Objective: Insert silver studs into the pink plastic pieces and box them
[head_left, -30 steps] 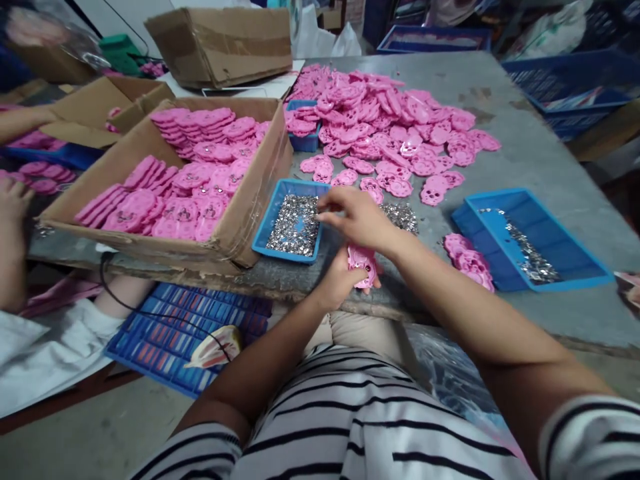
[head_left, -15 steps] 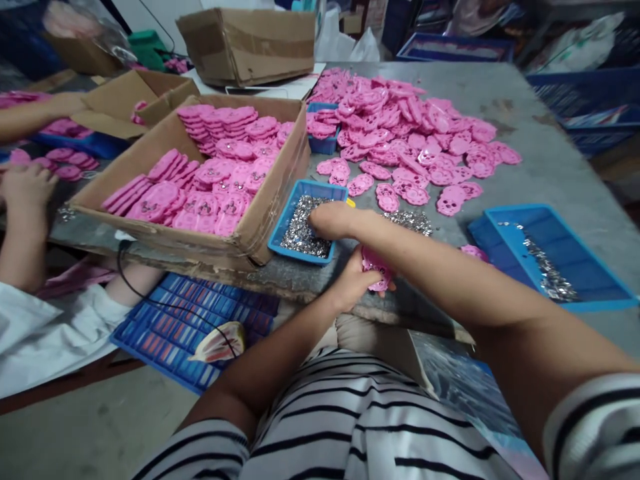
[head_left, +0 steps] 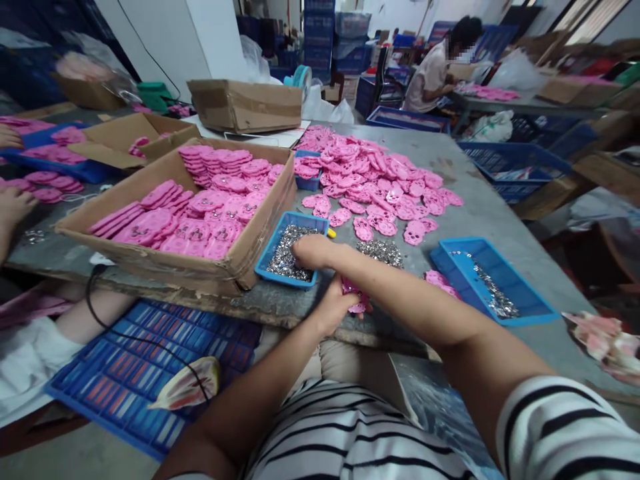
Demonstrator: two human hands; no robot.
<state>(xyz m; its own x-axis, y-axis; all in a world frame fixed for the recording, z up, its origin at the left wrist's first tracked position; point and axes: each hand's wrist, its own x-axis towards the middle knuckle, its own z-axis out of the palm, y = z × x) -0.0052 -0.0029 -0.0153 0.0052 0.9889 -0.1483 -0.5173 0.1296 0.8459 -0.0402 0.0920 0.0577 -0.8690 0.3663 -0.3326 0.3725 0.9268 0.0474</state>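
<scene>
My left hand is closed around a flat pink piece with scalloped edges, held just over the table's front edge. Crossing above it, my right arm reaches to the left. My right hand dips into a small blue tray of tiny shiny metal parts. Its fingers are bent together among the parts; their tips, and anything in them, are hidden. A loose heap of the same metal parts lies on the table beyond my right forearm.
A cardboard box of stacked pink pieces stands left of the tray. Behind is a big pile of pink pieces. A larger blue tray with some metal parts sits at right. A co-worker's hand shows at far left.
The view has tilted up and shifted, showing more of the room and a seated person at the back. My right hand stays in the tray, and my left still holds the pink piece.
</scene>
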